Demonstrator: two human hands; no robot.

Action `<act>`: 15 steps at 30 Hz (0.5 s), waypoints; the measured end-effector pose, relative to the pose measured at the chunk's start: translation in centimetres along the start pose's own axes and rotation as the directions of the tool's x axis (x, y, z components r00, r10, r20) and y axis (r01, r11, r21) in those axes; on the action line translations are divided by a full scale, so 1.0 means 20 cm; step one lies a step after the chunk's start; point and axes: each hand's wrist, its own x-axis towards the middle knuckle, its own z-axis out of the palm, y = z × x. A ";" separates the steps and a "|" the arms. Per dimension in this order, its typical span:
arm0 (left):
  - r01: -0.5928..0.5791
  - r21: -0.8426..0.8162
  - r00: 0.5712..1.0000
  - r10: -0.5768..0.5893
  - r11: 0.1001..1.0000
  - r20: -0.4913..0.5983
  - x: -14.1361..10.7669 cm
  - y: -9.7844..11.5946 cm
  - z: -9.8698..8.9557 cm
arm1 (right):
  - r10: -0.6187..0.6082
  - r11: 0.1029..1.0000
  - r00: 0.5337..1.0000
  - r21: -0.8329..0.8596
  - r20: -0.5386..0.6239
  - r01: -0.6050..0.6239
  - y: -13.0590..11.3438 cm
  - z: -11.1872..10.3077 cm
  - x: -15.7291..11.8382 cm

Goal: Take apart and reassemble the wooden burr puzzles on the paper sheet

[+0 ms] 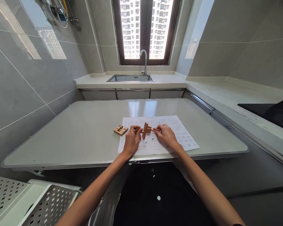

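Between my hands a wooden piece (146, 129) with crossing arms stands over a printed paper sheet (184, 138). My left hand (133, 138) is closed on the left end of this piece, with thumb and fingers pinched. The fingers of my right hand (165, 135) pinch a thin wooden stick (155, 129) at the piece's right side. Left of my left hand, a flat cluster of wooden blocks (119, 130) lies at the sheet's left edge. Small dark and shiny bits lie on the paper below the wooden piece; they are too small to name.
The white table (61, 135) reaches toward a counter with a sink (129, 78) and faucet (145, 59). A dark bag (278, 111) lies on the right counter (226, 91). A white perforated rack (52, 204) stands at the lower left, below the table.
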 end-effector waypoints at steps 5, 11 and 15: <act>-0.029 -0.016 0.999 0.030 0.999 0.019 0.00 0.01 0.00 | 0.080 0.977 0.982 0.207 -0.172 -0.044 0.00 -0.10 -0.02; -0.033 -0.072 0.999 0.035 0.997 0.025 -0.01 0.00 0.01 | 0.170 0.597 0.982 0.785 0.079 -0.166 -0.13 -0.19 -0.11; -0.059 -0.048 0.998 0.060 0.997 0.024 -0.01 0.00 0.01 | 0.062 0.373 0.958 0.883 0.281 -0.284 -0.20 -0.21 -0.14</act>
